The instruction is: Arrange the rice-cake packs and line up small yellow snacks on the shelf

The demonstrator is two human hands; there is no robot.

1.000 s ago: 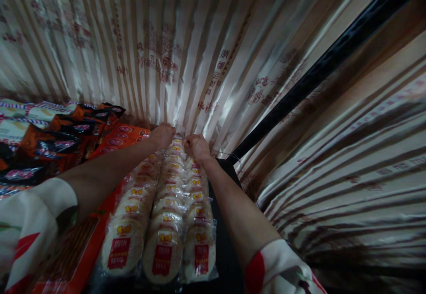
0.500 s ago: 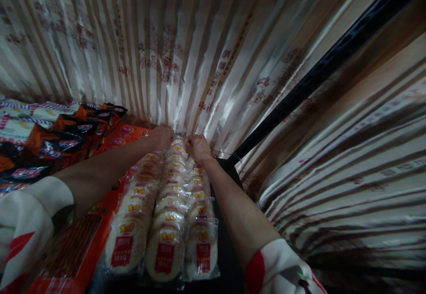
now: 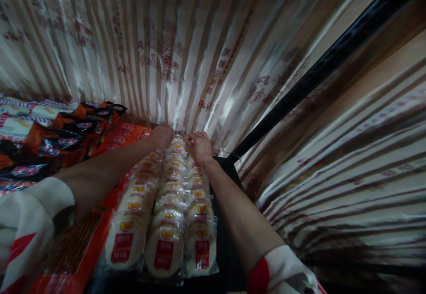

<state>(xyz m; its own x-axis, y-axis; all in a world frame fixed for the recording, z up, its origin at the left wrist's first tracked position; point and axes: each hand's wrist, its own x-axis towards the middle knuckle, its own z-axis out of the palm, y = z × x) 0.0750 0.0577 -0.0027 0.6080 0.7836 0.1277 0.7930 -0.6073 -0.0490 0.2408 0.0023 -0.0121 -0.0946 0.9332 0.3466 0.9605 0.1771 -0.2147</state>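
Three overlapping rows of rice cracker packets run away from me: a left row [image 3: 125, 243], a middle row [image 3: 164, 252] and a right row [image 3: 200, 249]. Each clear packet shows a round pale cracker with a red and yellow label. My left hand [image 3: 162, 137] is closed at the left edge of the farthest middle packet [image 3: 178, 139]. On its right edge my right hand [image 3: 200, 148] pinches with thumb and curled fingers. The fingertips are dim and small, and the forearms cover parts of the outer rows.
An orange snack bag [image 3: 89, 236] lies left of the rows, with several black and orange bags [image 3: 63, 141] beyond it. A black surface [image 3: 229, 240] shows at right. Pleated printed curtain [image 3: 163, 63] hangs behind, and a black pole [image 3: 299, 94] slants up to the right.
My right hand has shifted slightly up and its fingers look a little more raised. My left hand stays almost in place, and the packet rows look the same.
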